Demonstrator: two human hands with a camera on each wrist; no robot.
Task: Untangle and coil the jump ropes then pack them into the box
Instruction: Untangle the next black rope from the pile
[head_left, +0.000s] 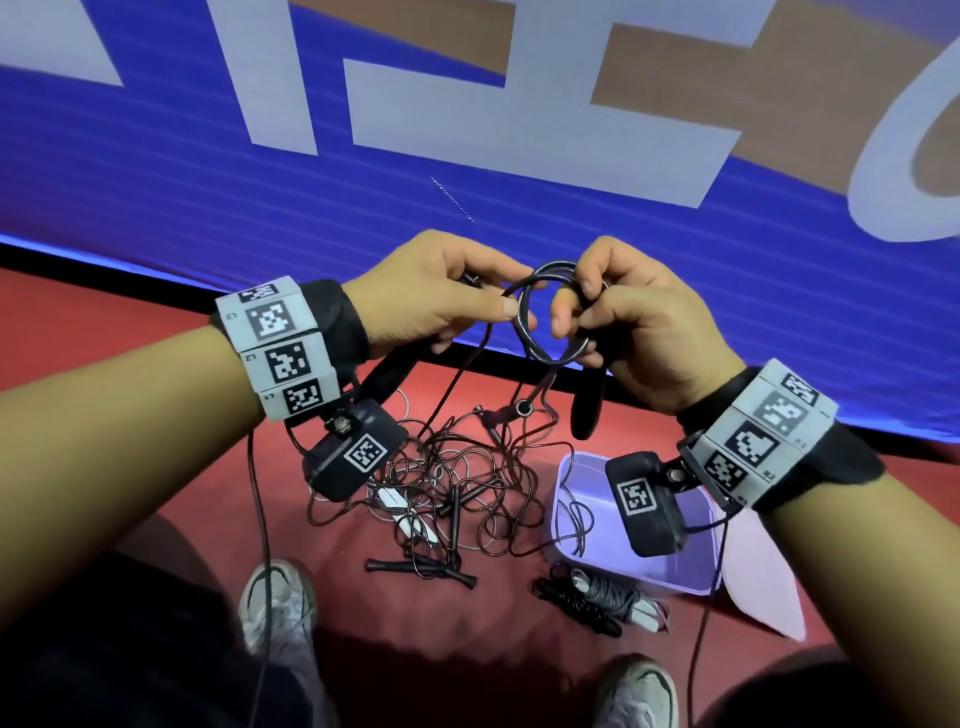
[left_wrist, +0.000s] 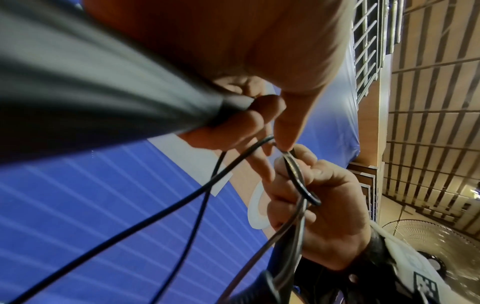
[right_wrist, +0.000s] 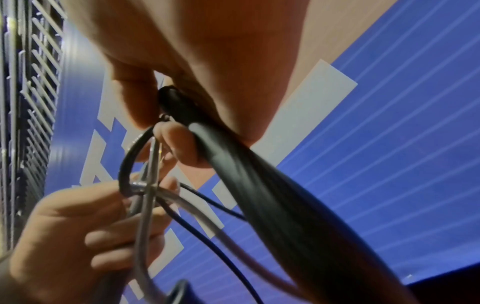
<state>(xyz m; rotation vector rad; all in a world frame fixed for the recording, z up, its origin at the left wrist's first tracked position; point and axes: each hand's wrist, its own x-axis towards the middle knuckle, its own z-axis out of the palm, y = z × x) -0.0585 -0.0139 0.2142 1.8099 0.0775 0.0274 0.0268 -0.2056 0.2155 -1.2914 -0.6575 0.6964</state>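
Observation:
Both hands are raised above the floor with a small coil of black jump rope between them. My left hand pinches the coil's left side and also grips a black handle that hangs below it. My right hand pinches the coil's right side, and a second black handle hangs below it. In the left wrist view the handle fills the palm and the cord runs to the other hand. Thin cords drop to a tangled pile of ropes. A pale purple box stands right of the pile.
Two coiled ropes, one black and one grey, lie on the red floor in front of the box. Loose black handles lie near my shoes. A blue banner rises behind. A pale lid lies by the box.

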